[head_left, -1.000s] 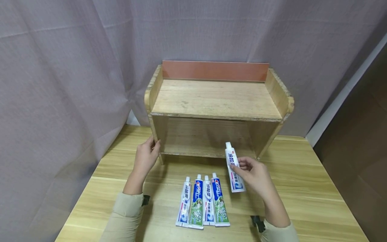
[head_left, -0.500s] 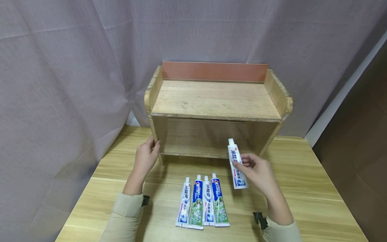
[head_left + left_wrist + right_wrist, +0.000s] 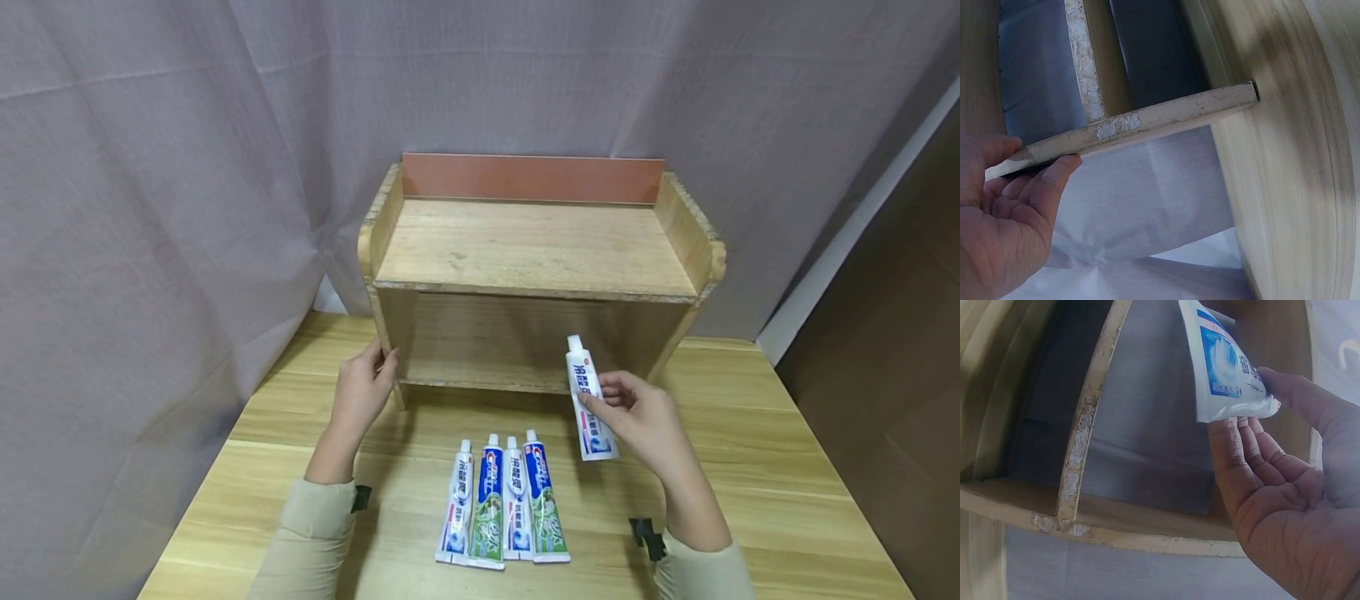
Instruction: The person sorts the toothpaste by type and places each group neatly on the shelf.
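A white toothpaste tube (image 3: 591,408), cap up, is pinched between the thumb and fingers of my right hand (image 3: 637,421) in front of the shelf's lower right part. In the right wrist view the crimped end of that toothpaste tube (image 3: 1222,369) shows close up. My left hand (image 3: 362,387) grips the left side panel of a wooden shelf (image 3: 540,250). From the left wrist, thumb and fingers lie on either side of the panel edge (image 3: 1147,122). Several toothpaste tubes lie side by side on the table, white ones (image 3: 456,508) alternating with blue-green ones (image 3: 546,500).
The shelf has an upper board with a reddish back strip (image 3: 532,177) and a lower board (image 3: 480,382) beneath. Grey curtain (image 3: 187,167) hangs behind and to the left of the wooden table (image 3: 750,467). A dark brown panel (image 3: 885,350) stands at the right.
My right hand has moved the white toothpaste tube slightly up and to the right, nearer the shelf. The left hand keeps its place on the side panel, and the tubes on the table stay put.
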Motion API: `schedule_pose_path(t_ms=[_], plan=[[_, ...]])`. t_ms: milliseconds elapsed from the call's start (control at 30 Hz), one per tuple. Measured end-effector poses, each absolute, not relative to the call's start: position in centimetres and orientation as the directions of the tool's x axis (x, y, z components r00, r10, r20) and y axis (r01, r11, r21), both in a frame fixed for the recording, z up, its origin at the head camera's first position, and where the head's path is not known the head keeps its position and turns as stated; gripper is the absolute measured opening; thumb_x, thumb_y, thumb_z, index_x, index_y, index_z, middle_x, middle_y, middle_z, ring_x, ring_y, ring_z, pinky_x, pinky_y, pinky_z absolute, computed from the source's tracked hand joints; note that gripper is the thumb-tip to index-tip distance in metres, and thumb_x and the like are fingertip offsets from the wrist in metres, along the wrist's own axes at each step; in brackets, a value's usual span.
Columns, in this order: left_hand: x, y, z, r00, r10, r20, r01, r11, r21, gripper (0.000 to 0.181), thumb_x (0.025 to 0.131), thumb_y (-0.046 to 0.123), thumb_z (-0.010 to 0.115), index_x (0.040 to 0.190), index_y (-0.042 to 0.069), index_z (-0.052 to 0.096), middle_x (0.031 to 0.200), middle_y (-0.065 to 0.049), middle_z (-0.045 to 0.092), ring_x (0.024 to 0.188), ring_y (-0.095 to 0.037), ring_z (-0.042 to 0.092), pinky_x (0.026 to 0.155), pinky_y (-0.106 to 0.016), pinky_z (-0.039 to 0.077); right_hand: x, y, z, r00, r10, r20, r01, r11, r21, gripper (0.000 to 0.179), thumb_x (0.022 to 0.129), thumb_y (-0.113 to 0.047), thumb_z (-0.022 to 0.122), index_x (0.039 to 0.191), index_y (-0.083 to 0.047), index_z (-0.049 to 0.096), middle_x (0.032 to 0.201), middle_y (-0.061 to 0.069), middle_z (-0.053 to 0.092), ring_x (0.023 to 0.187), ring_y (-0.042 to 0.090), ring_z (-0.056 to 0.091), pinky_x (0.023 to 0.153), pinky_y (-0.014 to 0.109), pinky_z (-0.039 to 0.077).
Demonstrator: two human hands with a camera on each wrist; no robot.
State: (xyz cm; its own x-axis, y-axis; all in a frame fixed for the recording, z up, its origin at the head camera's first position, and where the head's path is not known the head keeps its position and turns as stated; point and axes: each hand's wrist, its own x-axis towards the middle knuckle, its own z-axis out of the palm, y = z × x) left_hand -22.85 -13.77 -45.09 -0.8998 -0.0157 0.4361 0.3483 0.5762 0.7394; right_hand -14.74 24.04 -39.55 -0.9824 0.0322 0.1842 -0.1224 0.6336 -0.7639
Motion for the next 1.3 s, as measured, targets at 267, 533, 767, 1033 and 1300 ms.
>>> schedule_pose_path(t_ms=[267, 533, 767, 1033, 1300], plan=[[-22.7, -13.8, -45.0, -0.911, -0.007, 0.412, 0.332, 0.579, 0.745, 0.036, 0.103, 0.020, 0.057, 0.133, 0.001, 0.061, 0.121, -0.024, 0.068, 0.108, -0.034, 0.069, 0.084, -0.037, 0.062, -14.9, 24.2, -39.1, -0.980, 0.025, 0.197, -0.135, 0.642, -0.755, 0.037, 0.089, -0.028, 0.079, 0.110, 0.002, 0.069, 0.097, 0.013, 0.072, 0.085, 0.023, 0.069, 0.069, 0.019, 0.060], [-22.7, -13.8, -45.1, -0.913, -0.001, 0.409, 0.333, 0.579, 0.744, 0.036, 0.103, 0.020, 0.057, 0.134, 0.000, 0.060, 0.122, -0.024, 0.067, 0.109, -0.035, 0.068, 0.084, -0.038, 0.062, -15.0, 24.3, -38.3, -0.968, 0.007, 0.252, -0.182, 0.673, -0.717, 0.036, 0.089, -0.029, 0.079, 0.109, 0.000, 0.069, 0.094, 0.010, 0.073, 0.081, 0.020, 0.068, 0.068, 0.020, 0.060], [-22.7, -13.8, -45.0, -0.909, -0.006, 0.417, 0.338, 0.577, 0.744, 0.036, 0.103, 0.020, 0.057, 0.134, 0.000, 0.061, 0.120, -0.024, 0.068, 0.108, -0.035, 0.069, 0.083, -0.038, 0.062, -15.1, 24.2, -37.8, -0.964, -0.003, 0.265, -0.199, 0.668, -0.717, 0.035, 0.089, -0.028, 0.079, 0.108, 0.000, 0.070, 0.094, 0.011, 0.073, 0.079, 0.021, 0.069, 0.067, 0.020, 0.060], [-22.6, -13.8, -44.9, -0.904, -0.008, 0.428, 0.346, 0.577, 0.740, 0.036, 0.103, 0.018, 0.058, 0.133, 0.000, 0.061, 0.120, -0.024, 0.068, 0.107, -0.035, 0.069, 0.083, -0.039, 0.062, -15.2, 24.1, -37.0, -0.956, -0.025, 0.294, -0.236, 0.661, -0.713, 0.034, 0.089, -0.027, 0.079, 0.108, 0.000, 0.069, 0.093, 0.011, 0.073, 0.077, 0.019, 0.069, 0.065, 0.020, 0.061], [-22.7, -13.8, -44.8, -0.908, -0.012, 0.418, 0.337, 0.572, 0.748, 0.035, 0.102, 0.018, 0.058, 0.132, 0.000, 0.062, 0.119, -0.024, 0.068, 0.107, -0.035, 0.069, 0.083, -0.038, 0.062, -15.2, 24.0, -36.1, -0.953, -0.031, 0.301, -0.247, 0.658, -0.712, 0.036, 0.089, -0.027, 0.079, 0.109, 0.000, 0.069, 0.094, 0.012, 0.073, 0.077, 0.020, 0.070, 0.065, 0.020, 0.061]])
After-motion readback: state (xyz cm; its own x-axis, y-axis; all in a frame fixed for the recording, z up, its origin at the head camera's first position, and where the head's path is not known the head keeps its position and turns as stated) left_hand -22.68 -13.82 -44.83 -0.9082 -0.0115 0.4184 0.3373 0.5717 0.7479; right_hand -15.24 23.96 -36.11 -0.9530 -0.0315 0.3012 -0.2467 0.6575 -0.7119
